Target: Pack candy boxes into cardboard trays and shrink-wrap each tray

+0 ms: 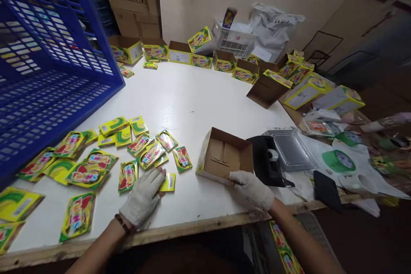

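My left hand (143,195), in a white knit glove, lies palm down among small yellow-green packets with its fingers stretched out. Its fingertips touch or nearly touch a yellow packet (168,183) with a barcode; what is under the palm is hidden. More packets, such as one lying face up (128,176), are around it. My right hand (253,189), gloved too, is closed on the near edge of an open cardboard display box (228,154). The box stands on the white table (192,107) and its brown inside shows no packets.
A blue plastic crate (105,68) lies on its side at the left. Open display boxes (201,61) line the back edge. Right of my box are a black tape dispenser (266,158), a clear tray (290,147) and green tape (339,160). A wooden edge (192,232) borders the front.
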`<state>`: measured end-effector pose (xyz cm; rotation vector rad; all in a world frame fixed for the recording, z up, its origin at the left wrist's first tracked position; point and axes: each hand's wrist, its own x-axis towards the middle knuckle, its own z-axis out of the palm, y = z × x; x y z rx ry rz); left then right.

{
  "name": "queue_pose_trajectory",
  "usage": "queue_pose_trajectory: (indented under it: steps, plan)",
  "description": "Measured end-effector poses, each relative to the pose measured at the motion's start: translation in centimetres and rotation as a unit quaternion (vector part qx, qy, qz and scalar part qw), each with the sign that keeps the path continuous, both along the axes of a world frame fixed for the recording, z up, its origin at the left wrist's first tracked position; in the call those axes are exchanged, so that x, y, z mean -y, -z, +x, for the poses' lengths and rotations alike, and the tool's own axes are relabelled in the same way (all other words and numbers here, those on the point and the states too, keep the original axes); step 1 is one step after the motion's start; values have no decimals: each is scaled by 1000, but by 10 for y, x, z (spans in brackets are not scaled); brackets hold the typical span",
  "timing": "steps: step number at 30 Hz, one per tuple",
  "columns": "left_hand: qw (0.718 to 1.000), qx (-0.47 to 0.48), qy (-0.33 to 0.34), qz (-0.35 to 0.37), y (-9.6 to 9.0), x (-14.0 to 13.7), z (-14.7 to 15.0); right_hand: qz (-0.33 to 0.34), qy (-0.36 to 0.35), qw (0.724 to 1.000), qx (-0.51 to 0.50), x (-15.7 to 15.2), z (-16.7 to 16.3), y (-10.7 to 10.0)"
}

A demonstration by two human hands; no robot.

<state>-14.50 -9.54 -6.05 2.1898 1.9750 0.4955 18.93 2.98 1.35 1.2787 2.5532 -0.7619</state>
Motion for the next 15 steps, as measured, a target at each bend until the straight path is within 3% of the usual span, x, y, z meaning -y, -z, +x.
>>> queue_pose_trajectory:
  steps: [3,6,8,10,13,15]
  plan:
    - [997,-12,-72,-33,-4,4,5,-25,-77,997,14,7,10,-4]
    - [995,4,-100,-22,-13,2,11,43,-110,992,35,4,17,-10]
    - [995,26,-94,7,-22,-3,16,106,-67,992,26,-3,12,-16]
    - [994,41,-97,18,-30,-11,22,120,17,993,-7,-8,-7,-23]
    - [992,56,-113,18,-38,-20,25,67,141,987,-39,-11,-58,-27]
    - [990,63,-126,20,-38,-19,22,18,182,983,-21,-14,-96,-22]
